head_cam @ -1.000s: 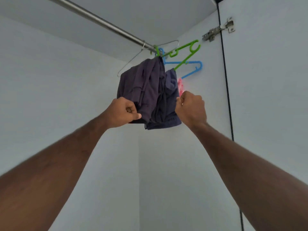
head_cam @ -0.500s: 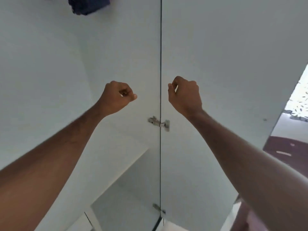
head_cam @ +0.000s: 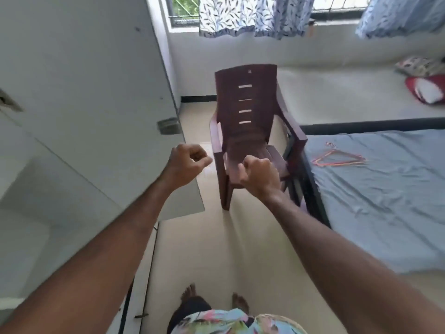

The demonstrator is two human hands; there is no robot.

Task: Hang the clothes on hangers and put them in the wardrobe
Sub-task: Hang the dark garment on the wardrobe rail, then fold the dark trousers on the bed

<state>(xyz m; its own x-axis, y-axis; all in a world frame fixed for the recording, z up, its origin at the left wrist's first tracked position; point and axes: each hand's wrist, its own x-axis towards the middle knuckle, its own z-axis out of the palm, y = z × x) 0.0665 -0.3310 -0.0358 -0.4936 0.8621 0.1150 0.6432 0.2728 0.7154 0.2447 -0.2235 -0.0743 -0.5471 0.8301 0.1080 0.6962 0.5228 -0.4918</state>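
Both my arms reach forward at chest height with nothing in the hands. My left hand (head_cam: 185, 165) is curled into a fist in front of the edge of the open white wardrobe door (head_cam: 91, 75). My right hand (head_cam: 261, 175) is also curled into a fist, in front of the chair seat. Thin orange and pink hangers (head_cam: 337, 159) lie flat on the blue bed sheet (head_cam: 385, 208) at the right. The wardrobe's inside (head_cam: 36, 213) shows at the lower left. No clothes are in view.
A dark brown plastic chair (head_cam: 245, 112) stands straight ahead on the cream tiled floor (head_cam: 216, 249), close against the bed's dark frame. Behind it lies a white mattress (head_cam: 342, 97) with a red pillow (head_cam: 426, 89). Patterned curtains (head_cam: 255, 15) hang at the window.
My view has swung down and right, from the rail with the hung dark clothes to the room. Both hands let go of the clothes and came away curled and holding nothing.
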